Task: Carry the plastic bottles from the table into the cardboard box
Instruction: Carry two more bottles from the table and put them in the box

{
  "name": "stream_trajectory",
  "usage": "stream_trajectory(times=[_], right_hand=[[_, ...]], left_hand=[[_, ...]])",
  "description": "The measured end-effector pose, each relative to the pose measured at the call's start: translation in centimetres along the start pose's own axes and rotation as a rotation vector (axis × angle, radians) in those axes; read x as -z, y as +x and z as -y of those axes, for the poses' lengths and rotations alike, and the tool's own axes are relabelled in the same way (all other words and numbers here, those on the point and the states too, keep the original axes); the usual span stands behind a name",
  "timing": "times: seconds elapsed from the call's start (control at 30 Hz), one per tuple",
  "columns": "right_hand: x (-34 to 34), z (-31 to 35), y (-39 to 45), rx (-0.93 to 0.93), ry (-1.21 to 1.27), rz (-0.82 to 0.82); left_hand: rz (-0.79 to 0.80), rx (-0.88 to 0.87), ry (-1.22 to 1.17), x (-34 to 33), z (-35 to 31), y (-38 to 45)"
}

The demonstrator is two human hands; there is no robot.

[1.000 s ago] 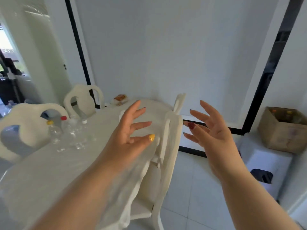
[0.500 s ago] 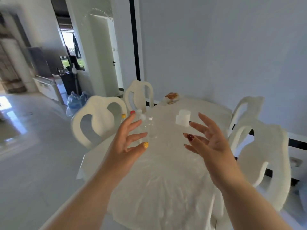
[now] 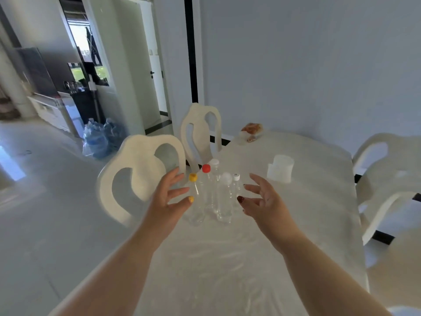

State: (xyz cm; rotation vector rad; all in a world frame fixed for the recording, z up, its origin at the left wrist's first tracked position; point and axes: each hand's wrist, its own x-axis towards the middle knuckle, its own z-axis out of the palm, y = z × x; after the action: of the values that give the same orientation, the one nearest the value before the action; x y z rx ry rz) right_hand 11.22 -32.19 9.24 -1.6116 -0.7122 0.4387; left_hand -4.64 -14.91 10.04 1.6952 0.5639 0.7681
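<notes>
Reach step: my left hand (image 3: 169,199) and right hand (image 3: 262,201) hover empty, fingers spread, flanking the clear plastic bottles (image 3: 213,195) upright on the table (image 3: 227,258); next, close in on the cluster.

Premises are presenting as a private home, dining area. A long bench (image 3: 284,224) under a white cloth is standing among white carved dining chairs (image 3: 141,172). White tiled floor is running to an interior door (image 3: 155,71), with a kitchen counter (image 3: 50,108) and bagged water jugs (image 3: 100,137) showing beyond.
</notes>
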Motion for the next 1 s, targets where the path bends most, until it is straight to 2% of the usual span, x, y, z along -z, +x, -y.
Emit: stream_trajectory(times=[0.17,0.43,0.6,0.83,1.0], right_hand=[[-3.6,-2.4,6.0,-0.089,-0.112,-0.073],[-8.7,-7.1,13.3,-0.301,-0.359,-0.336],[-10.6,-8.5,15.5,-0.376,-0.538,-0.382],[-11.5,-10.0,17.6,-0.425,-0.614,-0.493],[-11.9,-10.1,15.5,-0.397,-0.523,-0.543]], left_hand=[[0.113,0.036,0.053,0.7,4.3,7.2],[0.333,0.016,0.269,1.1,12.4,17.6],[0.421,-0.011,0.293,1.0,15.0,19.7],[0.485,-0.011,0.325,0.9,16.1,20.6],[0.465,-0.002,0.310,1.0,15.9,20.3]])
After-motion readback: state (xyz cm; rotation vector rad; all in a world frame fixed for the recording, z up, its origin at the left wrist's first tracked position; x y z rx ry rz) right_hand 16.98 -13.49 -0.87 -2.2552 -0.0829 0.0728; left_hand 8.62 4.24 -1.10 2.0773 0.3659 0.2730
